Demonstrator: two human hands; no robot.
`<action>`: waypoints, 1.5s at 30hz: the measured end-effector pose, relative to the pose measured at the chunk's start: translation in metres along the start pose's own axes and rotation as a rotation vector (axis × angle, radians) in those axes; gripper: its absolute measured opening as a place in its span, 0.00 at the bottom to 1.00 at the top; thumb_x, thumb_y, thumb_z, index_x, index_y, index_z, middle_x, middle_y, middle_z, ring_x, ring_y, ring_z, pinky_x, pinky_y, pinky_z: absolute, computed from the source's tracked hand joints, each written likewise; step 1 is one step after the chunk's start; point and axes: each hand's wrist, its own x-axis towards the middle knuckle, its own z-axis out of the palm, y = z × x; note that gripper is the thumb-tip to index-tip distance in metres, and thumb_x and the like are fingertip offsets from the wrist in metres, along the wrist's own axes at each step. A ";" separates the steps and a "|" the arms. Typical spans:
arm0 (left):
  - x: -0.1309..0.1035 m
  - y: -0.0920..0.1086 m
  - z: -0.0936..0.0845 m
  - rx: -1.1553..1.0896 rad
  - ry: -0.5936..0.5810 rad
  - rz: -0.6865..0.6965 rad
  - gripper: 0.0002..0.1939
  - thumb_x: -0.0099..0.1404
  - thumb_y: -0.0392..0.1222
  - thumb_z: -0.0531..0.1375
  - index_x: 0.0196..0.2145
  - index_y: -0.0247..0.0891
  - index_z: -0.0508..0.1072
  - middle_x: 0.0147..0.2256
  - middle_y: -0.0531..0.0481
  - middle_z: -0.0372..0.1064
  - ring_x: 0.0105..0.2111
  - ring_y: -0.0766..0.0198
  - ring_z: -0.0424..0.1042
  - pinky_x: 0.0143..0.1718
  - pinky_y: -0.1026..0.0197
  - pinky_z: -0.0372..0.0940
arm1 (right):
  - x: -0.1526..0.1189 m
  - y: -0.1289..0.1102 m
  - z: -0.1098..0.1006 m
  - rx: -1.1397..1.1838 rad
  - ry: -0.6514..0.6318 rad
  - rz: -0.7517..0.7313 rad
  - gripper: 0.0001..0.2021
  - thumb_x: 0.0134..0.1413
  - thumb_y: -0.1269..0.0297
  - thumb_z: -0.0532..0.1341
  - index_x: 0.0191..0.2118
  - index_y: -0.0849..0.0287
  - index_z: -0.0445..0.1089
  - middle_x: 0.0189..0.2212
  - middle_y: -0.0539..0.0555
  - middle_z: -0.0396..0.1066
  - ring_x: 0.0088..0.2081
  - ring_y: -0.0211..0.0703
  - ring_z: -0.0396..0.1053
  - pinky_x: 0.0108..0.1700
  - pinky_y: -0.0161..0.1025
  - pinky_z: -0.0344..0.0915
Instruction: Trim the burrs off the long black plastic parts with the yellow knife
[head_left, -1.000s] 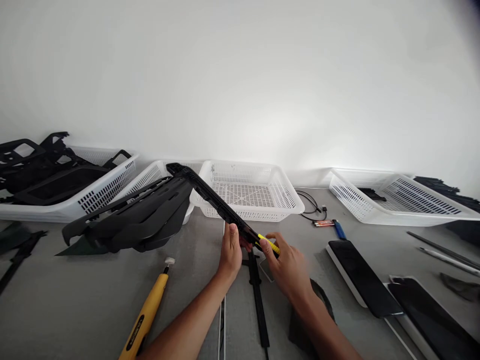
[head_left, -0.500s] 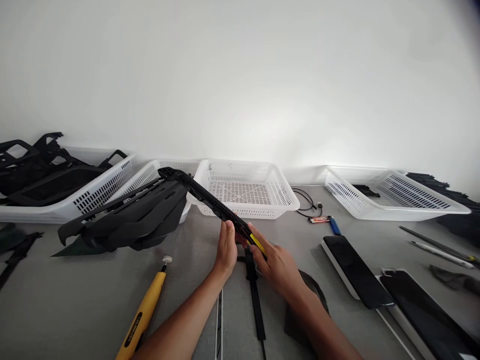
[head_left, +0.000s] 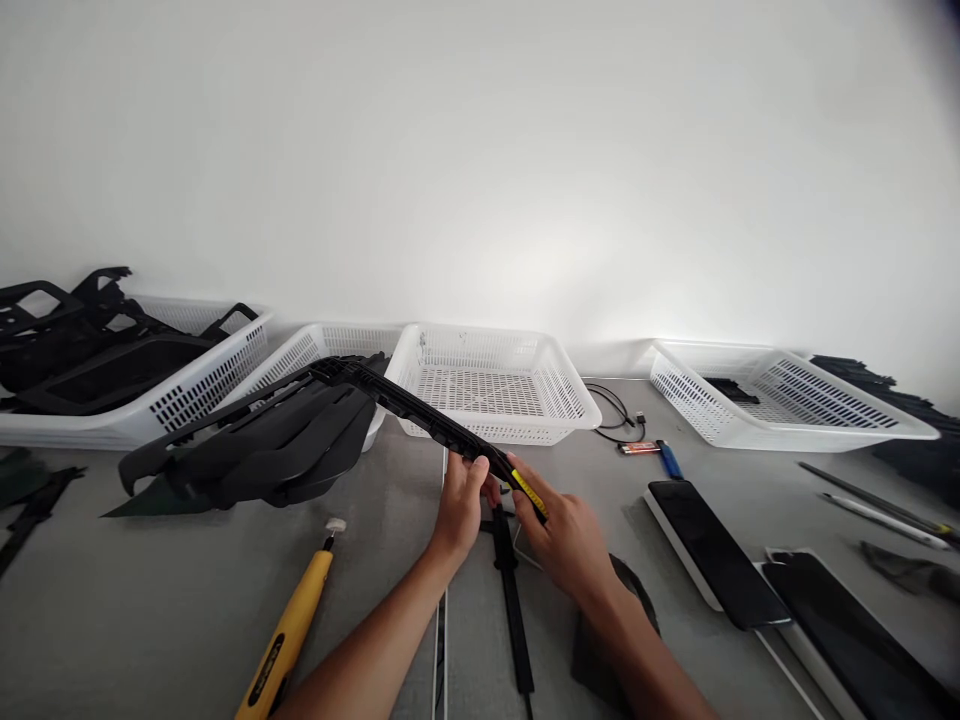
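Observation:
In the middle of the view, my left hand (head_left: 459, 505) is closed around the lower part of a long, bent black plastic trim piece (head_left: 420, 412). The trim slants from upper left down to my hands, its ribbed side showing. My right hand (head_left: 566, 535) is closed on a slim yellow-and-black tool (head_left: 529, 494), held along the trim's lower end; its tip is hidden, so its exact kind is unclear. Below my hands a narrow black strip-like part (head_left: 511, 610) lies on the table, with a dark cloth-like item (head_left: 600, 660) partly under my right forearm.
A white basket (head_left: 491, 432) stands behind my hands, with a stack of black panels (head_left: 277, 440) left of it. A yellow rotary tool (head_left: 292, 630) lies front left. Phones (head_left: 716, 550), a cable (head_left: 619, 405), a pen (head_left: 885, 520) and another basket (head_left: 795, 440) are rightward.
The trim piece and both hands have moved slightly down and right in view. The trim's far end sits lower. Both grips are unchanged.

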 end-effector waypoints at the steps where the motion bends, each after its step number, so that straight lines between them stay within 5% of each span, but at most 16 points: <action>1: 0.000 0.000 0.000 -0.003 0.001 -0.004 0.17 0.72 0.57 0.58 0.47 0.41 0.64 0.28 0.58 0.66 0.23 0.67 0.68 0.27 0.62 0.65 | 0.000 0.000 -0.001 -0.001 -0.001 0.005 0.27 0.72 0.55 0.50 0.70 0.55 0.66 0.23 0.50 0.76 0.21 0.42 0.71 0.26 0.34 0.53; 12: 0.002 -0.005 -0.002 0.059 0.046 -0.001 0.20 0.71 0.58 0.58 0.50 0.41 0.65 0.25 0.59 0.64 0.22 0.66 0.67 0.26 0.63 0.65 | 0.001 0.004 0.000 0.045 0.008 0.027 0.25 0.70 0.57 0.52 0.67 0.55 0.71 0.30 0.54 0.82 0.23 0.42 0.73 0.29 0.34 0.61; 20: -0.001 0.004 0.002 0.048 0.025 -0.026 0.23 0.70 0.65 0.58 0.44 0.40 0.69 0.29 0.56 0.66 0.24 0.67 0.65 0.26 0.63 0.64 | -0.002 -0.008 -0.004 0.285 -0.074 -0.017 0.26 0.70 0.57 0.52 0.67 0.57 0.70 0.37 0.53 0.82 0.27 0.39 0.74 0.32 0.33 0.67; 23: -0.001 0.005 0.002 0.039 0.014 -0.036 0.30 0.68 0.71 0.57 0.47 0.39 0.72 0.29 0.54 0.66 0.25 0.65 0.65 0.26 0.63 0.63 | -0.003 -0.011 -0.007 0.376 -0.119 0.012 0.28 0.71 0.55 0.52 0.69 0.59 0.67 0.31 0.52 0.80 0.26 0.41 0.73 0.32 0.34 0.67; 29: 0.000 0.001 0.000 0.043 -0.001 -0.037 0.32 0.67 0.74 0.55 0.38 0.39 0.72 0.30 0.52 0.68 0.26 0.64 0.66 0.27 0.62 0.65 | -0.001 -0.013 -0.009 0.528 -0.240 0.092 0.33 0.71 0.49 0.51 0.73 0.64 0.61 0.21 0.47 0.71 0.19 0.37 0.66 0.26 0.33 0.63; 39: -0.003 -0.002 0.001 0.094 -0.024 -0.029 0.31 0.70 0.72 0.54 0.41 0.38 0.72 0.28 0.52 0.69 0.25 0.64 0.67 0.28 0.61 0.64 | -0.001 -0.011 -0.005 0.400 -0.071 0.135 0.30 0.69 0.51 0.53 0.68 0.62 0.68 0.21 0.48 0.70 0.23 0.40 0.68 0.27 0.33 0.62; 45: 0.006 0.000 -0.007 -0.094 -0.152 -0.178 0.27 0.66 0.66 0.63 0.41 0.36 0.74 0.32 0.50 0.72 0.26 0.65 0.69 0.28 0.62 0.65 | -0.002 -0.011 -0.005 0.631 -0.096 0.187 0.32 0.70 0.49 0.53 0.71 0.64 0.63 0.19 0.45 0.67 0.17 0.36 0.62 0.22 0.31 0.62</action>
